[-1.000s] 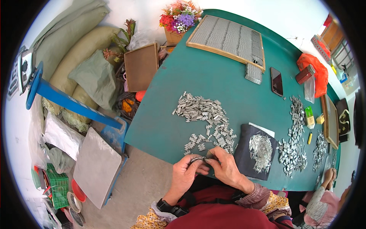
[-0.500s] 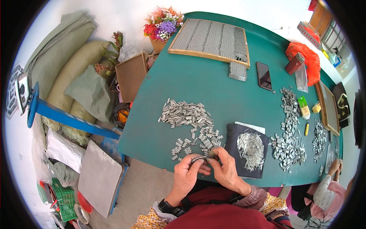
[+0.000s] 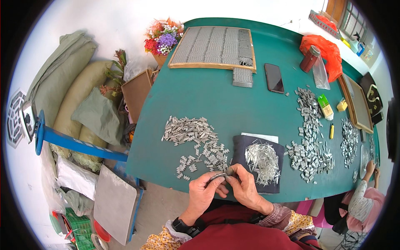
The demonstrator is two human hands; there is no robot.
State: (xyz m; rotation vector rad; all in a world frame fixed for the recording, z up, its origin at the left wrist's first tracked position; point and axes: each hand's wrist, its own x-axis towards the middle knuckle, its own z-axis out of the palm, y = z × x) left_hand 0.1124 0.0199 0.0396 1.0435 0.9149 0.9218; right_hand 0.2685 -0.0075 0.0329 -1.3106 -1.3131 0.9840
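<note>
Just over the near edge of the green table (image 3: 208,98), my left hand (image 3: 202,195) and my right hand (image 3: 246,189) meet, fingertips pinched on a short dark strip of metal links (image 3: 217,175). Fingers cover much of the strip, so its ends are hidden. Beyond my left hand lie scattered toothed metal links (image 3: 213,154) and a heap of longer silvery link pieces (image 3: 188,130). Thin metal pins (image 3: 263,161) form a pile on a folded dark cloth (image 3: 238,153), close to my right hand.
Farther right spread small metal parts (image 3: 309,156), a yellow-handled tool (image 3: 332,131) and a green-and-white packet (image 3: 325,107). A wood-framed tray of links (image 3: 208,46), phone (image 3: 274,78), red flask (image 3: 310,59) and orange bag (image 3: 323,52) stand farther back. Another person (image 3: 362,204) sits at right.
The view has shifted, so the table's contents appear farther left. Both hands keep their pinch on the strip, with only slight finger movement.
</note>
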